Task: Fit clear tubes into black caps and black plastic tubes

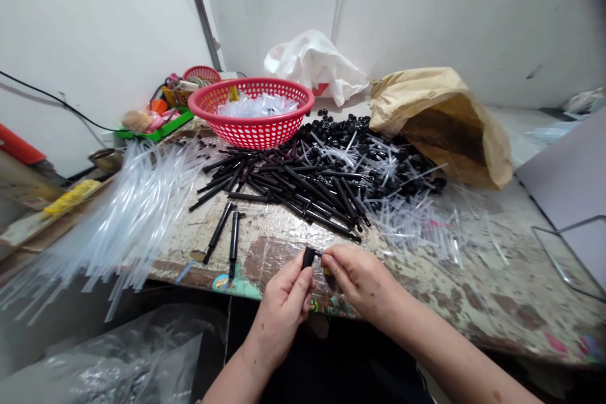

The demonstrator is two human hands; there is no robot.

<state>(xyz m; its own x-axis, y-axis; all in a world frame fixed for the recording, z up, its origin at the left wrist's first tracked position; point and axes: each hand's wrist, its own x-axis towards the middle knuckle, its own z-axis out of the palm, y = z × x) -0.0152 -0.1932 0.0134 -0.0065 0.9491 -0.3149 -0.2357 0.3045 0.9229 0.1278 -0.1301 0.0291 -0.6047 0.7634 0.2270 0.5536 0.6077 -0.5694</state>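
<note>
Near the table's front edge, my left hand point(284, 297) is closed around a black plastic tube point(308, 257), its top end showing above the thumb. A thin black side spout point(318, 254) sticks out of that end, and my right hand point(357, 278) pinches it; the fingertips hide its outer end. To the left lie two black tubes with side spouts point(234, 241), apart from the rest. Beyond my hands spreads a heap of plain black tubes point(293, 186). Short clear tubes point(411, 221) are scattered to the right, beside a pile of small black parts point(350, 132).
A red perforated basket point(250, 134) holds clear pieces. Long clear tubes point(142, 202) overhang the front edge at left. An open brown paper bag point(435, 107) lies at back right, a white plastic bag point(312, 63) behind. At far right stands a wire frame point(558, 259).
</note>
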